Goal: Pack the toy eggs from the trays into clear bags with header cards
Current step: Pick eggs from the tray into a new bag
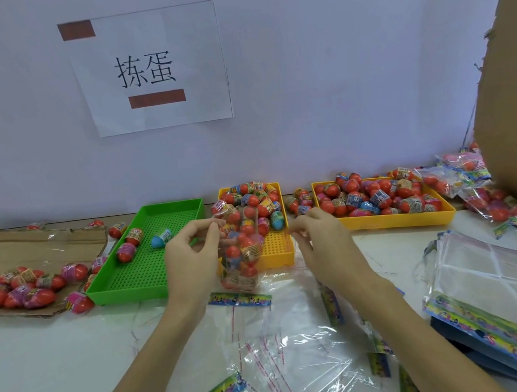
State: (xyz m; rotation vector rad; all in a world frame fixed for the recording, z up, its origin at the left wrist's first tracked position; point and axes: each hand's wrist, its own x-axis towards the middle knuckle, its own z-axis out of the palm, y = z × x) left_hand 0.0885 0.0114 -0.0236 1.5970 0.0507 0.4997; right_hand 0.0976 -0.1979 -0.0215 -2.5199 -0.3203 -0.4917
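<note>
The left hand (192,255) pinches the top of a clear bag (240,251) of toy eggs; the header card (239,299) hangs below. The right hand (319,237), just beside, has curled fingers; what they hold, I cannot tell.

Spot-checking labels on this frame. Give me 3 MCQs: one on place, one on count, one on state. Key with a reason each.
1. Where does the green tray sit?
A. To the left of both yellow trays
B. Between the two yellow trays
C. On the stack of empty bags

2. How many eggs lie inside the green tray?
A. None
B. Three
C. More than ten

3. What is the state of the bag of eggs between the hands?
A. Flat and empty on the table
B. Lifted, with eggs inside, its top pinched by the left hand
C. Stacked with the packed bags at the far right

Key: 1 A, the middle yellow tray and right yellow tray are both to its right. 2 B, two red-topped eggs and one blue egg show on its mesh. 3 B, it hangs off the table from the left fingers.
</note>
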